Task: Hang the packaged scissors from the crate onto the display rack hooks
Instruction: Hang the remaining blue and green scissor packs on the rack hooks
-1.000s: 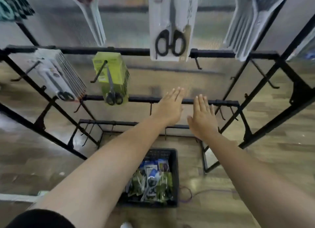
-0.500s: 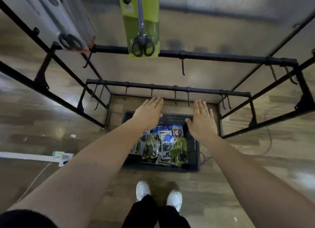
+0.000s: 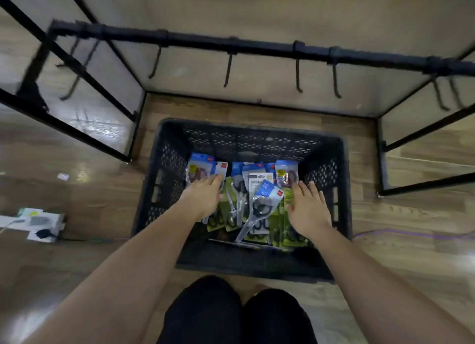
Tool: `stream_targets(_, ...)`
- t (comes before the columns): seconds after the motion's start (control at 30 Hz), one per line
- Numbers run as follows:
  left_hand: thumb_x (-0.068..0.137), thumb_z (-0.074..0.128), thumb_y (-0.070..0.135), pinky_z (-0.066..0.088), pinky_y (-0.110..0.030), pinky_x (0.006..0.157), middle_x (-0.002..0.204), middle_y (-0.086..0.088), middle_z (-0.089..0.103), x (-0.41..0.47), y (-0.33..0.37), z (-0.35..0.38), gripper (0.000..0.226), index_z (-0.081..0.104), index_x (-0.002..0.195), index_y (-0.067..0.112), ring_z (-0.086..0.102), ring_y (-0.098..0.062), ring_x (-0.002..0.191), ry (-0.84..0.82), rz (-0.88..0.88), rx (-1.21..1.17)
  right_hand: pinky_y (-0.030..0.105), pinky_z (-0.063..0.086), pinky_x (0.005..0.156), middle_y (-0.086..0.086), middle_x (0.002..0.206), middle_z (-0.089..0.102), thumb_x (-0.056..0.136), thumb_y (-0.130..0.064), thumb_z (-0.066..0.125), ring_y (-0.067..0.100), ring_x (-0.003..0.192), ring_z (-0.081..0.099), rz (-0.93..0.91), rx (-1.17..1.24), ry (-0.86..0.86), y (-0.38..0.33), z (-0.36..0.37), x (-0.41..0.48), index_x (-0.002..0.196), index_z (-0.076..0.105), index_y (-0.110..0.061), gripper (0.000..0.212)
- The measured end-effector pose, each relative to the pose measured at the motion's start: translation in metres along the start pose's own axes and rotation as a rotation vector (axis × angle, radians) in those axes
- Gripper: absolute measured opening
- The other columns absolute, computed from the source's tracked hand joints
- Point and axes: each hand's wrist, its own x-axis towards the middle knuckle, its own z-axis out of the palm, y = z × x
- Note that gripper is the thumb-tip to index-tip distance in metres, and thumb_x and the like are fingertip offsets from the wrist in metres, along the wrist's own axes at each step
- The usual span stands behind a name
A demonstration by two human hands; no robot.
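A black perforated crate stands on the wooden floor below me, holding several packaged scissors in blue, white and green cards. My left hand reaches into the crate's left side with straight fingers lying over the packs. My right hand reaches into the right side, fingers spread over green packs. Neither hand grips anything. The display rack's lowest bar crosses above the crate with several bare hooks.
Black rack legs frame the crate on the left and right. A white power strip with plugs lies on the floor at the left. A purple cable runs along the floor on the right. My knees show at the bottom.
The view has dropped from the upper rack rows to the crate. Both hands have moved down from the rack bars into the crate, onto the packs.
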Motion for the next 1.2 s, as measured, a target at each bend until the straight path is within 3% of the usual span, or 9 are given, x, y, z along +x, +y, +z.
stream_targets(0.23, 0.097, 0.032, 0.006, 0.030, -0.039, 0.110, 0.156, -0.011, 0.018, 0.116, 0.004, 0.122, 0.057, 0.013, 0.150, 0.010, 0.027, -0.030, 0.139, -0.087, 0.050, -0.036, 0.042, 0.014, 0.118, 0.003, 0.159, 0.006, 0.089, -0.006, 0.038, 0.028, 0.146, -0.001, 0.076, -0.042, -0.082, 0.033, 0.119, 0.093, 0.150, 0.009, -0.017, 0.069)
stream_targets(0.33, 0.093, 0.036, 0.000, 0.041, -0.039, 0.097, 0.149, -0.015, 0.028, 0.151, -0.001, 0.143, 0.058, 0.019, 0.148, 0.008, 0.041, -0.033, 0.127, -0.058, -0.010, -0.054, 0.042, 0.012, 0.118, 0.005, 0.159, 0.004, 0.089, -0.002, 0.036, 0.029, 0.146, -0.001, 0.065, -0.085, -0.083, 0.044, 0.151, 0.119, 0.150, 0.012, -0.017, 0.067)
stream_targets(0.53, 0.091, 0.039, -0.002, 0.040, -0.047, 0.101, 0.146, -0.018, 0.029, 0.208, -0.007, 0.165, 0.056, 0.023, 0.144, 0.005, 0.034, -0.037, 0.131, 0.078, -0.133, -0.035, 0.040, 0.022, 0.115, 0.004, 0.157, 0.014, 0.095, -0.010, 0.036, 0.027, 0.143, 0.012, 0.035, -0.075, -0.018, 0.061, 0.173, 0.155, 0.148, 0.016, -0.020, 0.058)
stream_targets(0.63, 0.092, 0.042, 0.004, 0.023, -0.039, 0.112, 0.155, -0.017, 0.010, 0.224, -0.008, 0.166, 0.065, 0.011, 0.149, 0.001, 0.017, -0.032, 0.141, 0.143, -0.208, -0.011, 0.038, 0.021, 0.115, 0.005, 0.158, 0.011, 0.090, -0.025, 0.058, 0.026, 0.144, 0.010, 0.062, -0.129, -0.055, 0.070, 0.166, 0.169, 0.150, 0.008, -0.018, 0.079)
stream_targets(0.77, 0.088, 0.057, 0.017, 0.033, -0.039, 0.105, 0.143, -0.012, 0.033, 0.232, -0.013, 0.159, 0.050, 0.042, 0.135, 0.007, 0.034, -0.031, 0.130, 0.156, -0.238, 0.020, 0.035, 0.035, 0.104, 0.010, 0.142, 0.037, 0.073, -0.038, 0.077, 0.026, 0.129, 0.037, 0.112, -0.172, -0.052, 0.070, 0.159, 0.171, 0.139, 0.030, -0.010, 0.085)
stream_targets(0.9, 0.078, 0.072, 0.034, 0.035, -0.036, 0.101, 0.136, -0.013, 0.038, 0.228, -0.020, 0.153, 0.053, 0.055, 0.121, 0.010, 0.036, -0.030, 0.126, 0.146, -0.208, 0.116, 0.033, 0.036, 0.098, 0.007, 0.134, 0.043, 0.069, -0.045, 0.079, 0.025, 0.120, 0.040, 0.114, -0.202, 0.052, 0.068, 0.159, 0.163, 0.134, 0.036, -0.011, 0.084)
stream_targets(1.07, 0.085, 0.060, 0.018, 0.039, -0.033, 0.089, 0.123, -0.012, 0.046, 0.215, -0.031, 0.134, 0.029, 0.063, 0.113, 0.012, 0.041, -0.029, 0.117, 0.186, -0.145, 0.130, 0.036, 0.031, 0.096, 0.007, 0.127, 0.053, 0.078, -0.052, 0.067, 0.027, 0.120, 0.037, 0.134, -0.265, 0.026, 0.067, 0.150, 0.160, 0.126, 0.047, -0.014, 0.065)
stream_targets(1.17, 0.085, 0.061, 0.025, 0.035, -0.034, 0.093, 0.123, -0.007, 0.045, 0.198, -0.033, 0.110, 0.029, 0.064, 0.113, 0.019, 0.039, -0.026, 0.118, 0.180, -0.071, 0.255, 0.036, 0.035, 0.092, 0.006, 0.117, 0.060, 0.089, -0.025, 0.054, 0.026, 0.115, 0.041, 0.118, -0.277, 0.001, 0.058, 0.130, 0.156, 0.112, 0.058, -0.015, 0.025)
stream_targets(1.2, 0.085, 0.061, 0.028, 0.034, -0.035, 0.094, 0.125, -0.007, 0.044, 0.189, -0.032, 0.103, 0.030, 0.064, 0.114, 0.020, 0.038, -0.026, 0.119, 0.171, -0.042, 0.295, 0.034, 0.038, 0.088, 0.006, 0.114, 0.061, 0.089, -0.017, 0.049, 0.026, 0.111, 0.047, 0.102, -0.263, -0.008, 0.052, 0.122, 0.152, 0.109, 0.060, -0.015, 0.023)
